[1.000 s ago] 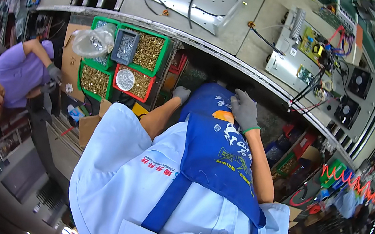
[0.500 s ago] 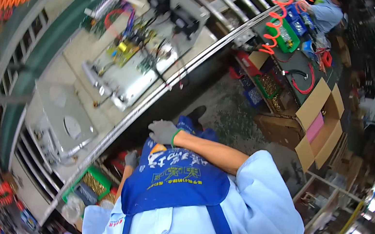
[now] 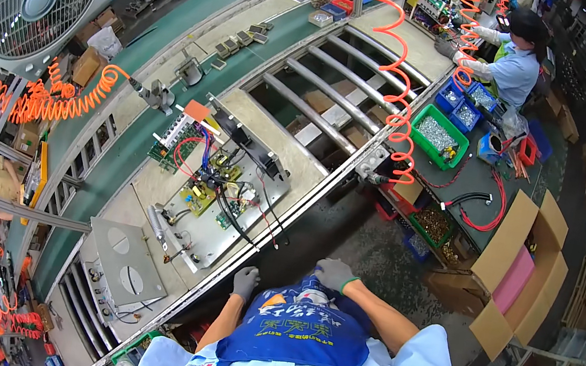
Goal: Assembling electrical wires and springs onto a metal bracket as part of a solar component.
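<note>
My left hand, in a grey glove, hangs just off the near edge of the roller bench, loosely closed with nothing visible in it. In front of my blue apron, my right hand is also gloved, with its fingers loosely bent and apart, holding nothing. The bench carries an open metal chassis with circuit boards, coloured wires and black fans. Beside it on the left lies a grey metal panel with round cutouts. Loose dark leads stick out past the chassis toward the bench edge.
Metal rollers continue to the right. A side table holds a green bin of small metal parts, blue bins and red cable. An open carton stands at right. Coiled orange hoses hang overhead; a co-worker stands beyond.
My view has swung and lifted, bringing in the fan, the conveyor and more of the co-worker. Both hands now appear farther right in the picture, and more of the left one shows.
</note>
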Demonstrator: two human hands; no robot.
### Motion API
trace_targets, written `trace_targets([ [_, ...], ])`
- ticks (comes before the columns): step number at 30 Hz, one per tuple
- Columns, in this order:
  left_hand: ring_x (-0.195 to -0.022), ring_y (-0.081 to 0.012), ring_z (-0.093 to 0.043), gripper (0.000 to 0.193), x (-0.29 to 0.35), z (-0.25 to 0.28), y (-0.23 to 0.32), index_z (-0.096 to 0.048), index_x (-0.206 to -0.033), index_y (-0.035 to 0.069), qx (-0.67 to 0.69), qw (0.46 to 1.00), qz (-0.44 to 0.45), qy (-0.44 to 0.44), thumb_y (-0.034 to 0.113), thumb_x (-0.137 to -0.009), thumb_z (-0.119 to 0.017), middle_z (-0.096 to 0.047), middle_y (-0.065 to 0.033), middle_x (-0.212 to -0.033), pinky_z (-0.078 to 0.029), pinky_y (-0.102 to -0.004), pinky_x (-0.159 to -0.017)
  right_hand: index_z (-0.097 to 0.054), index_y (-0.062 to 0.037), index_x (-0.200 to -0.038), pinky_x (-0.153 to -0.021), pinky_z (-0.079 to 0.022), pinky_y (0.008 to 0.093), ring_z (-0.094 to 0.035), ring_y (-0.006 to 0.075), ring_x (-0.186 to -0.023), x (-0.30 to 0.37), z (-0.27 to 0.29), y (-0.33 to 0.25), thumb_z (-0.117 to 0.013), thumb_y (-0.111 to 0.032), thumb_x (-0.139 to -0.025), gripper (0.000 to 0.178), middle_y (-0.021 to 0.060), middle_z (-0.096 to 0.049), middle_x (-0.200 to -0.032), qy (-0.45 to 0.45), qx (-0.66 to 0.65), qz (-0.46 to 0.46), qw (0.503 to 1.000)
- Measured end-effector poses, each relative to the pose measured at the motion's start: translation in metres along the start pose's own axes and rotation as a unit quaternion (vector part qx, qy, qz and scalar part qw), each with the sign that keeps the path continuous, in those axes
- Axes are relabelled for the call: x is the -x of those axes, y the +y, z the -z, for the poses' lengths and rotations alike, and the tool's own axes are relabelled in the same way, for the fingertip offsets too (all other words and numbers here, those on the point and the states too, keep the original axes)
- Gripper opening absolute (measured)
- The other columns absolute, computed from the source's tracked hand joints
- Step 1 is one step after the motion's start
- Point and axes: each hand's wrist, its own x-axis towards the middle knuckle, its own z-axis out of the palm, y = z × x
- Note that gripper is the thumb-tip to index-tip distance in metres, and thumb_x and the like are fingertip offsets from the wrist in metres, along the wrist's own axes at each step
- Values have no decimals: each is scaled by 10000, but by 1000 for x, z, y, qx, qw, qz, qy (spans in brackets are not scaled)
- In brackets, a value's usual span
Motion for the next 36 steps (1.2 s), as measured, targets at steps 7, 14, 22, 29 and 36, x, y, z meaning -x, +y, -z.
trace_targets([
  [7, -711, -110, -614, 276, -10, -78, 65, -677, -1154, 3, -30, 995, -30, -92, 186, -952, -635, -671, -49, -864, -493, -252, -615, -675, -79, -1135, -1033, -444, 507, -613, 426, -1115, 27, 32, 51, -543, -344, -919, 366, 201, -667, -1185, 55, -70, -65, 994],
  [14, -695, -95, -575, 278, -25, -141, 127, -606, -1203, -32, -16, 974, -13, -227, 106, -962, -616, -637, -65, -909, -465, -215, -569, -699, -57, -1036, -907, -520, 510, -663, 406, -1014, 57, 42, 52, -567, -334, -891, 339, 222, -696, -1062, 107, -166, -176, 964],
  [22, -626, -77, -524, 219, -61, -245, 191, -625, -1153, -23, -98, 938, -6, -334, 107, -977, -607, -615, -47, -838, -398, -207, -512, -707, -92, -1043, -915, -506, 515, -650, 409, -1028, 60, 69, 91, -556, -332, -901, 318, 199, -694, -1082, 160, -214, -272, 924],
  [29, -747, -91, -607, 289, -87, -330, 255, -646, -1204, -8, -206, 898, -37, -388, 169, -977, -622, -670, -30, -895, -485, -231, -651, -687, -59, -992, -922, -509, 524, -650, 417, -1035, 51, 130, 134, -571, -319, -901, 299, 208, -690, -1097, 222, -234, -330, 888],
  [36, -784, -95, -634, 307, -87, -369, 277, -640, -1212, -8, -296, 847, -8, -441, 184, -973, -622, -672, -32, -946, -504, -229, -674, -706, -52, -1052, -936, -506, 475, -646, 400, -1046, 59, 153, 215, -602, -315, -867, 338, 193, -699, -1100, 417, -289, -364, 781],
])
